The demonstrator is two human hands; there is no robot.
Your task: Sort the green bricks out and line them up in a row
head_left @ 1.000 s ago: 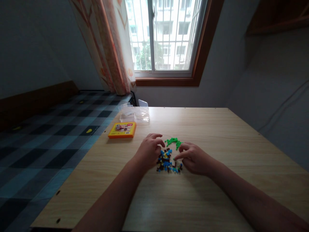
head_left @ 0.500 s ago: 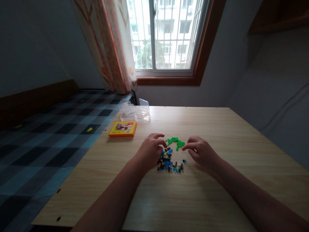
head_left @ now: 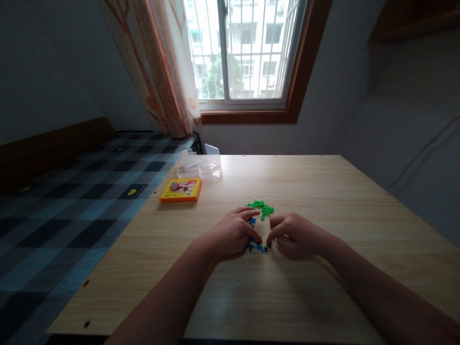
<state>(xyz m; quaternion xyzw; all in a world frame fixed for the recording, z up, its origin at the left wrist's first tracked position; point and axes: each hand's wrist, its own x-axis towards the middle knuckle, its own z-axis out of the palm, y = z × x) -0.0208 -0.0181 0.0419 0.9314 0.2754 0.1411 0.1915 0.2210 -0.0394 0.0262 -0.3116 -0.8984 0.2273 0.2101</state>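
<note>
A small heap of blue and brown bricks (head_left: 257, 246) lies on the wooden table (head_left: 323, 201), mostly covered by my hands. Just behind it sits a cluster of green bricks (head_left: 262, 208). My left hand (head_left: 232, 233) rests over the left side of the heap with its fingers curled down onto the pieces. My right hand (head_left: 293, 233) lies on the right side, thumb and forefinger pinched together at the heap's edge. Whether either hand holds a brick is hidden.
An orange box (head_left: 180, 189) lies at the table's left edge, with a clear plastic case (head_left: 199, 165) behind it. A checked bedcover (head_left: 72, 201) borders the table on the left. A window and curtain stand behind.
Both hands have closed in over the heap from either side. My right hand came back from the green cluster to the heap's right edge.
</note>
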